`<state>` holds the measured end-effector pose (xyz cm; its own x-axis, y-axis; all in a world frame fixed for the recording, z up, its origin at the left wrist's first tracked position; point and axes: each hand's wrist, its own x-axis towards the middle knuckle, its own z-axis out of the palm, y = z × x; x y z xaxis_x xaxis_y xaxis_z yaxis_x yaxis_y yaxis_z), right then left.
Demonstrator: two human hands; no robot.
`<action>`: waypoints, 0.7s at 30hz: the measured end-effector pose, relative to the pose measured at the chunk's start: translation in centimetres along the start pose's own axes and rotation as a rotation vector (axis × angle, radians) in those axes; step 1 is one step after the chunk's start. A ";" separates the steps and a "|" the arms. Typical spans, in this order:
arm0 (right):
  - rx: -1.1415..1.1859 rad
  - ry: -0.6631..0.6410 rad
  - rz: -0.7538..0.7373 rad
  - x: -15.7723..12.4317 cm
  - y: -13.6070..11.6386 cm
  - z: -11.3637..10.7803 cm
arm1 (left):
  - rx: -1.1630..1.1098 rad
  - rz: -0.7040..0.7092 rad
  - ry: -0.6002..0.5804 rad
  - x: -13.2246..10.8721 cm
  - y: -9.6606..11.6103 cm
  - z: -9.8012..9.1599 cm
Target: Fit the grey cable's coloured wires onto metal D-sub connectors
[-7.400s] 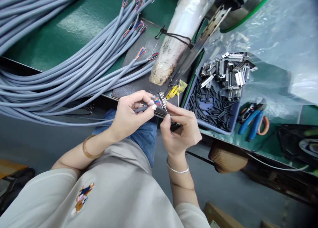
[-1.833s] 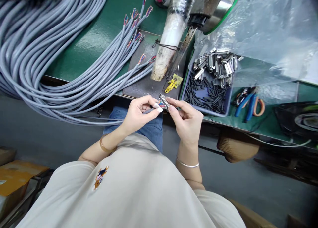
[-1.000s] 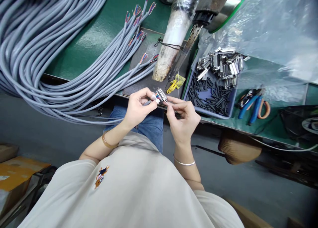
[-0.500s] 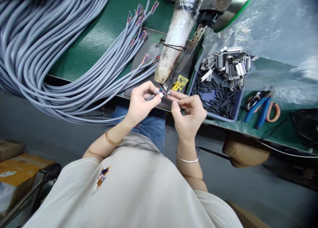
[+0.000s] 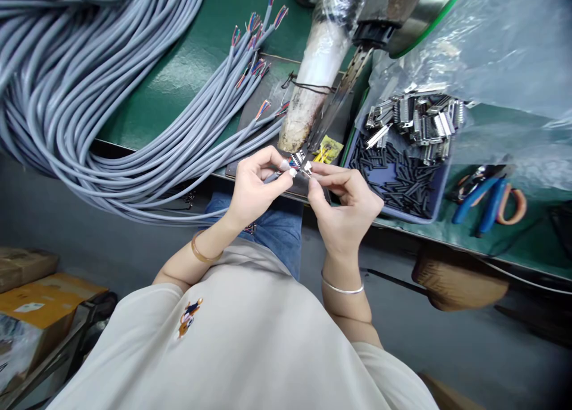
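Note:
My left hand [image 5: 257,186] pinches the end of a grey cable, where coloured wires meet a small metal connector [image 5: 297,159]. Opposite it, my right hand [image 5: 342,204] has its thumb and forefinger closed at the connector's right side, on a thin piece too small to make out. The fingertips of both hands are close together beneath the tip of a white, stained tube [image 5: 308,82] wrapped in plastic. Just behind my right fingers lies a yellow packet [image 5: 329,150]. Many grey cables [image 5: 179,142] with bared coloured wire ends spread over the green table to the left.
A purple bin [image 5: 432,210] at the right holds metal connectors [image 5: 420,118] and short black sleeves [image 5: 409,186]. Beyond it lie pliers with blue handles [image 5: 490,204] and an orange-handled tool [image 5: 515,207]. Clear plastic sheeting [image 5: 513,52] covers the back right.
The whole view has shifted slightly, moving the bin and pliers rightward in the picture. Both hands remain at the connector, and the thin strand near my right fingertips no longer shows as clearly.

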<state>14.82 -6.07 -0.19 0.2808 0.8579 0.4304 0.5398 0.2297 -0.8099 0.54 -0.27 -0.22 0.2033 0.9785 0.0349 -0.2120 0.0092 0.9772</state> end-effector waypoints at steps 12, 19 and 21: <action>-0.184 0.021 -0.256 0.5 -0.1 0.3 | -0.057 -0.053 -0.002 0.2 -0.1 -0.1; -0.147 0.010 -0.172 0.3 0.1 0.3 | -0.047 -0.093 0.004 0.0 -0.3 0.0; -0.160 0.012 -0.187 0.5 0.0 0.3 | -0.035 -0.072 0.008 0.0 -0.1 0.1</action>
<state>14.73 -5.51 -0.06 0.1728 0.8015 0.5725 0.7017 0.3077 -0.6426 0.64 -0.30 -0.35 0.2117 0.9766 -0.0375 -0.2300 0.0870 0.9693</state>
